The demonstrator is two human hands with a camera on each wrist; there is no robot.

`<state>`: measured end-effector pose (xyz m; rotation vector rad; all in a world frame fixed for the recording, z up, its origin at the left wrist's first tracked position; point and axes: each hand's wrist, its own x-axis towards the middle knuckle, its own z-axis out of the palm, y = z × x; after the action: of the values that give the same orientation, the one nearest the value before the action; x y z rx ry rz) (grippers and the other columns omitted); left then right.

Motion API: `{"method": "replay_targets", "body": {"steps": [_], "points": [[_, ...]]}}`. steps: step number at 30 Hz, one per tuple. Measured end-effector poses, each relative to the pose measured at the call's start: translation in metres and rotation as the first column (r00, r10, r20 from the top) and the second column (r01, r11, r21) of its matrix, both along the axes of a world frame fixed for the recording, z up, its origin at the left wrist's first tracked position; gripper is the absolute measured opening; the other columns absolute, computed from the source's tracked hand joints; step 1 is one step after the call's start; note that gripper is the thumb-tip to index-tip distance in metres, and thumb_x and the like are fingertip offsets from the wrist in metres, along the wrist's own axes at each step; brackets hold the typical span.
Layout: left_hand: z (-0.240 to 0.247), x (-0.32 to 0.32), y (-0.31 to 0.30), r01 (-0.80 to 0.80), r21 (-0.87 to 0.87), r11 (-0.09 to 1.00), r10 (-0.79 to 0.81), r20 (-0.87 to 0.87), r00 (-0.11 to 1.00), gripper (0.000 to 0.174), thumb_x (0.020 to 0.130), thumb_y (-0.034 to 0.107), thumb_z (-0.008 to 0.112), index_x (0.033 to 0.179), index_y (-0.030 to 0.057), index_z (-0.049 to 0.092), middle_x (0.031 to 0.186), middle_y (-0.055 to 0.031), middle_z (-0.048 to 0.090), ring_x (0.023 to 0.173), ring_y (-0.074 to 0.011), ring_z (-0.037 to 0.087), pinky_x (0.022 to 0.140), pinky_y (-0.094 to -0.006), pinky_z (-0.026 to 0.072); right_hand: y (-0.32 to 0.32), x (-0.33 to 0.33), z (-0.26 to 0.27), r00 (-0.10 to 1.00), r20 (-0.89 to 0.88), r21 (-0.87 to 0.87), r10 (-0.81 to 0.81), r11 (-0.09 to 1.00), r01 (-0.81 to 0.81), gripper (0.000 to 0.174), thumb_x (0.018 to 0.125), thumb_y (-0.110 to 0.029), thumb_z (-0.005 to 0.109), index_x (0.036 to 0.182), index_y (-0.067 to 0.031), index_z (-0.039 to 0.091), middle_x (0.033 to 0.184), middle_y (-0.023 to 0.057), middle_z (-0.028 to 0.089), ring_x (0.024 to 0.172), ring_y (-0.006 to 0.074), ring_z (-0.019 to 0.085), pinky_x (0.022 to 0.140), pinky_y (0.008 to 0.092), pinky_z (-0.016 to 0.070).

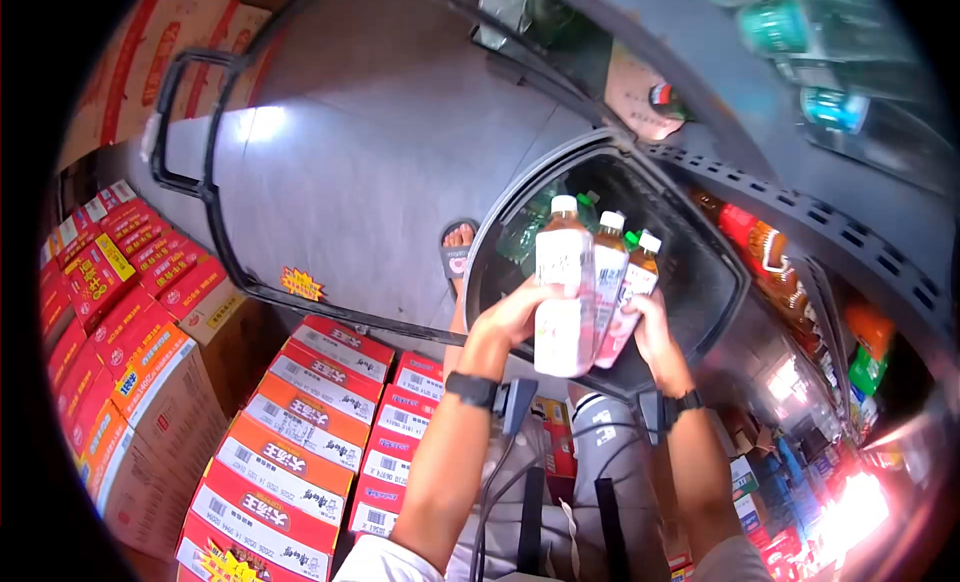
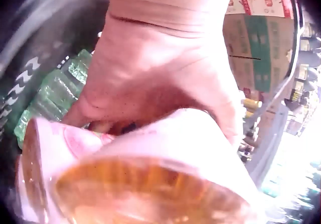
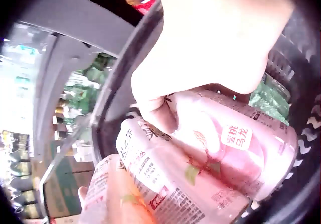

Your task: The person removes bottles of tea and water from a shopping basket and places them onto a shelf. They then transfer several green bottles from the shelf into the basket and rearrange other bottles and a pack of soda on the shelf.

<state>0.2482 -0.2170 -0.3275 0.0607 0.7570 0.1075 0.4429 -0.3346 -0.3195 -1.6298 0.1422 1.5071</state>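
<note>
Three bottles of peach oolong tea with white caps and pink-white labels are held together over a black basket [image 1: 715, 257]. My left hand [image 1: 515, 312] grips the left bottle [image 1: 563, 332] around its side. The right hand [image 1: 652, 327] holds the right bottle [image 1: 637, 282], its fingers curled along the label. Between them, the middle bottle [image 1: 608, 257] leans against its neighbours. In the right wrist view, the peach-pictured label [image 3: 241, 138] shows below the right hand. Green bottles [image 1: 525, 227] lie inside the basket, partly hidden behind the held ones.
A black-framed door [image 1: 225, 182] with a handle stands open on the left over grey floor [image 1: 380, 162]. Red and orange cartons [image 1: 270, 452] are stacked at lower left. Shelves [image 1: 840, 222] with bottles run along the right. A slippered foot [image 1: 459, 244] shows beside the basket.
</note>
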Motion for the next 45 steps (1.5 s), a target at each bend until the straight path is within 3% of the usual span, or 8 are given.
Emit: {"method": "replay_targets", "body": {"steps": [3, 8, 12, 20, 32, 36, 38, 45], "points": [[0.058, -0.018, -0.007, 0.003, -0.066, 0.998, 0.004, 0.111, 0.994, 0.075, 0.069, 0.020, 0.075, 0.134, -0.0004, 0.043, 0.119, -0.0091, 0.058, 0.107, -0.0205, 0.057, 0.091, -0.0335, 0.0478, 0.003, 0.001, 0.077, 0.999, 0.052, 0.045, 0.006, 0.999, -0.009, 0.043, 0.064, -0.002, 0.053, 0.107, 0.0014, 0.056, 0.095, 0.0070, 0.062, 0.085, 0.0183, 0.060, 0.074, 0.0289, 0.0494], [0.172, -0.031, -0.022, 0.036, -0.039, 0.999, -0.023, 0.293, 0.956, 0.077, 0.065, 0.015, 0.070, 0.134, -0.0043, 0.044, 0.127, -0.0170, 0.058, 0.113, -0.0316, 0.057, 0.098, -0.0423, 0.0448, -0.017, 0.012, 0.233, 0.979, 0.183, 0.030, 0.086, 0.995, -0.093, 0.037, 0.062, -0.008, 0.061, 0.098, 0.0001, 0.060, 0.085, 0.0052, 0.062, 0.078, 0.0166, 0.060, 0.068, 0.0303, 0.0488], [0.262, -0.017, -0.018, 0.009, -0.325, 0.946, 0.212, 0.637, 0.741, 0.076, 0.064, 0.016, 0.068, 0.133, -0.0055, 0.045, 0.125, -0.0200, 0.058, 0.109, -0.0358, 0.059, 0.096, -0.0471, 0.0466, -0.015, 0.005, 0.368, 0.967, 0.254, 0.170, -0.015, 0.985, -0.029, 0.041, 0.064, -0.003, 0.056, 0.105, 0.0010, 0.056, 0.090, 0.0058, 0.061, 0.085, 0.0162, 0.058, 0.073, 0.0301, 0.0483], [0.390, 0.026, -0.027, 0.099, -0.193, 0.976, 0.052, 0.651, 0.757, 0.066, 0.070, 0.022, 0.068, 0.128, -0.0046, 0.050, 0.117, -0.0205, 0.062, 0.102, -0.0353, 0.063, 0.090, -0.0481, 0.0516, -0.075, -0.005, 0.547, 0.832, 0.516, 0.323, -0.202, 0.946, 0.030, 0.056, 0.062, 0.004, 0.063, 0.116, -0.0003, 0.052, 0.100, 0.0056, 0.060, 0.092, 0.0160, 0.060, 0.077, 0.0276, 0.0494], [0.470, 0.156, -0.095, 0.288, 0.039, 0.957, -0.246, 0.638, 0.730, 0.066, 0.071, 0.024, 0.068, 0.128, -0.0034, 0.050, 0.118, -0.0210, 0.061, 0.104, -0.0369, 0.062, 0.092, -0.0508, 0.0494, -0.226, 0.135, 0.574, 0.643, 0.148, 0.658, -0.751, 0.560, 0.504, 0.055, 0.058, 0.011, 0.059, 0.112, -0.0019, 0.055, 0.096, 0.0077, 0.064, 0.090, 0.0230, 0.065, 0.080, 0.0329, 0.0536], [0.479, 0.195, -0.136, 0.278, 0.106, 0.955, -0.284, 0.601, 0.747, 0.067, 0.070, 0.025, 0.068, 0.128, -0.0032, 0.049, 0.118, -0.0209, 0.061, 0.105, -0.0369, 0.061, 0.093, -0.0507, 0.0490, -0.284, 0.247, 0.548, 0.503, 0.340, 0.678, -0.794, 0.578, 0.454, 0.060, 0.055, 0.014, 0.060, 0.112, -0.0027, 0.055, 0.098, 0.0073, 0.063, 0.093, 0.0222, 0.063, 0.081, 0.0341, 0.0522], [0.482, 0.206, -0.156, 0.257, 0.117, 0.959, -0.275, 0.591, 0.758, 0.068, 0.070, 0.025, 0.068, 0.129, -0.0031, 0.049, 0.119, -0.0209, 0.061, 0.105, -0.0369, 0.061, 0.093, -0.0507, 0.0488, -0.300, 0.289, 0.555, 0.470, 0.542, 0.594, -0.697, 0.713, 0.371, 0.063, 0.054, 0.015, 0.062, 0.113, -0.0030, 0.056, 0.102, 0.0060, 0.062, 0.097, 0.0224, 0.062, 0.085, 0.0329, 0.0501], [0.493, 0.212, -0.194, 0.150, 0.164, 0.975, -0.218, 0.587, 0.780, 0.070, 0.068, 0.025, 0.068, 0.129, -0.0028, 0.048, 0.120, -0.0207, 0.060, 0.106, -0.0369, 0.060, 0.094, -0.0505, 0.0480, -0.300, 0.388, 0.522, 0.487, 0.609, 0.677, -0.626, 0.730, 0.093, 0.053, 0.062, 0.013, 0.067, 0.113, -0.0019, 0.060, 0.105, 0.0040, 0.065, 0.093, 0.0172, 0.064, 0.083, 0.0315, 0.0522]]}}
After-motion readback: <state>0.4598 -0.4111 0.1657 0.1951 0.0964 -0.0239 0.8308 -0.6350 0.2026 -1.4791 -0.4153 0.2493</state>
